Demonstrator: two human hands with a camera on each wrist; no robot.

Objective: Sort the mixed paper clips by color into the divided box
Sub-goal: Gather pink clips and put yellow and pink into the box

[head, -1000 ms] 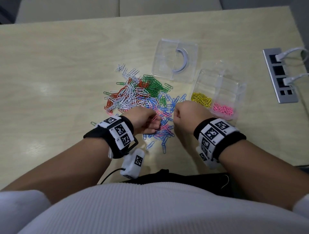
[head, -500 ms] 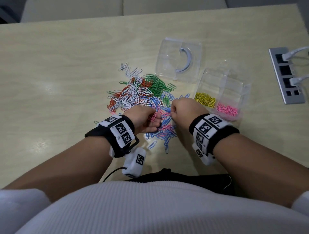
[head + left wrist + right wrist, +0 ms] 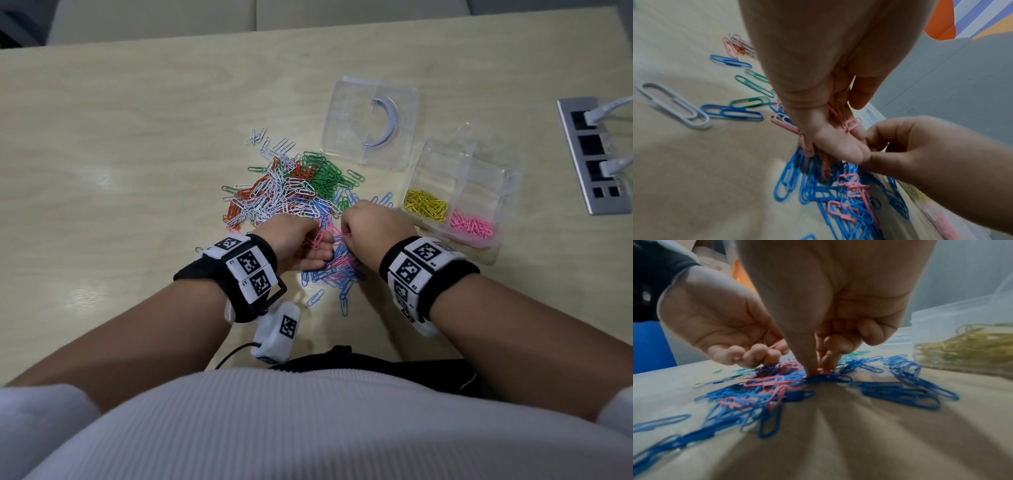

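Note:
A mixed pile of paper clips (image 3: 291, 188) lies mid-table, with blue and pink clips (image 3: 337, 270) nearest me. My left hand (image 3: 320, 245) is curled around a small bunch of pink clips (image 3: 840, 116). My right hand (image 3: 344, 236) is just beside it, thumb and index finger pressed down into the pile and pinching a pink clip (image 3: 821, 369). The clear divided box (image 3: 479, 161) stands to the right. One compartment holds yellow clips (image 3: 426, 204) and the neighbouring one holds pink clips (image 3: 471, 224).
The box's clear lid (image 3: 371, 123) lies behind the pile. A grey power strip (image 3: 596, 154) with white plugs is at the far right. A white wired module (image 3: 277, 335) sits near the table's front edge under my left wrist.
My right hand has moved left from beside the box and lowered its fingertips into the blue and pink clips next to my left hand. The left hand has stayed put with its pink clips.

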